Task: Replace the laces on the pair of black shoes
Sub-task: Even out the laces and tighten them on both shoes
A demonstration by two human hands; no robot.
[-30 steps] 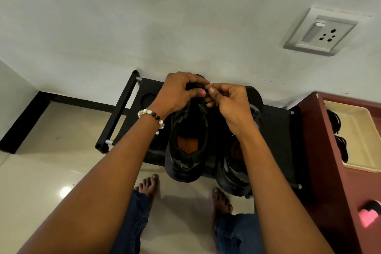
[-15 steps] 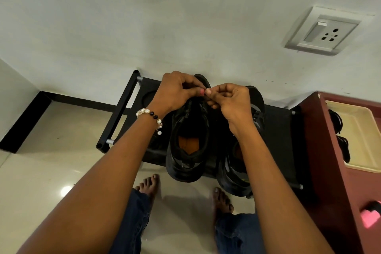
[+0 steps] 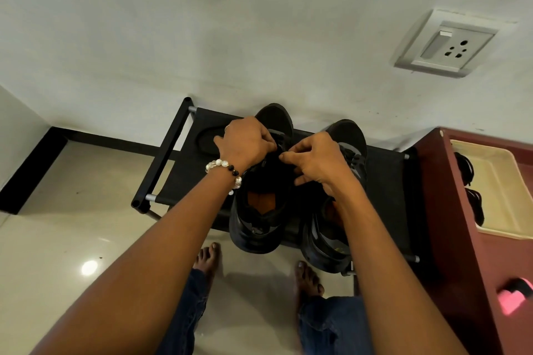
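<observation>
Shoes (image 3: 261, 204) sit side by side on our black rack (image 3: 184, 179), toes to the wall. Our left hand (image 3: 245, 143) and right hand (image 3: 315, 160) both curl at the left shoe's lacing, fingers pinched; the black lace itself we cannot make out.

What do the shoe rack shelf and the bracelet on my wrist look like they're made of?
Shoe rack shelf: probably matte black fabric stretched between silvery metal-looking rods; it shows no shine. Bracelet: round beads, glossy translucent white plus a few black, glass or plastic; I cannot tell which.
</observation>
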